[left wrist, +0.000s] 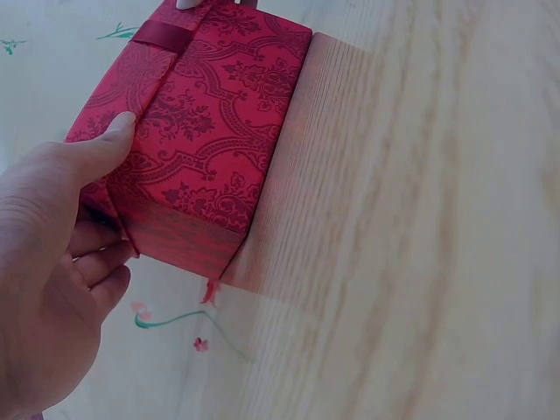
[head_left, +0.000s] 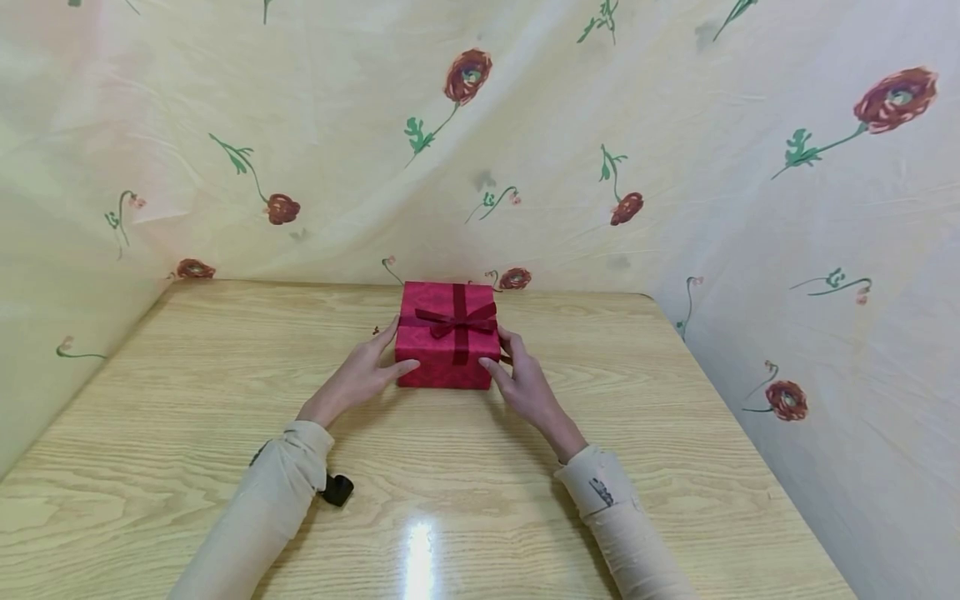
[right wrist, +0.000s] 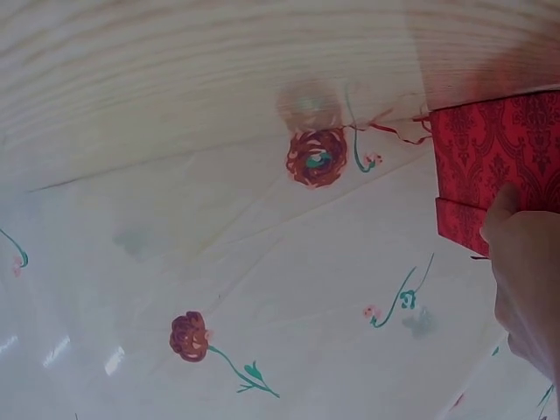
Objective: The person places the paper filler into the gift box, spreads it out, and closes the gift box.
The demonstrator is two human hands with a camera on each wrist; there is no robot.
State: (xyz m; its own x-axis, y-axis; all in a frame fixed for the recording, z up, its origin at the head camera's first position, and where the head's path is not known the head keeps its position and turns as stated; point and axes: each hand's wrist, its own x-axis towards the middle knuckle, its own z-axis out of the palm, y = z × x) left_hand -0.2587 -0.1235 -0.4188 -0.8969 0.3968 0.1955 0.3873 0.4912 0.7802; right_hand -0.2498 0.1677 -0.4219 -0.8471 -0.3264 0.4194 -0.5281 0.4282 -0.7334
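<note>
A red patterned gift box with a dark red ribbon bow on its lid sits at the far side of the wooden table. My left hand grips its left side, thumb on the front face and fingers along the side. On the opposite side my right hand holds the box, its thumb near the front right corner. In the left wrist view, fingertips reach the lower edge of the lid. The right wrist view shows the box at its right edge, partly covered by the right hand.
The light wooden table ends at a hanging cloth with red flowers, right behind the box. A small black object shows beside the left sleeve. Thin red ribbon strands trail from the box in the right wrist view.
</note>
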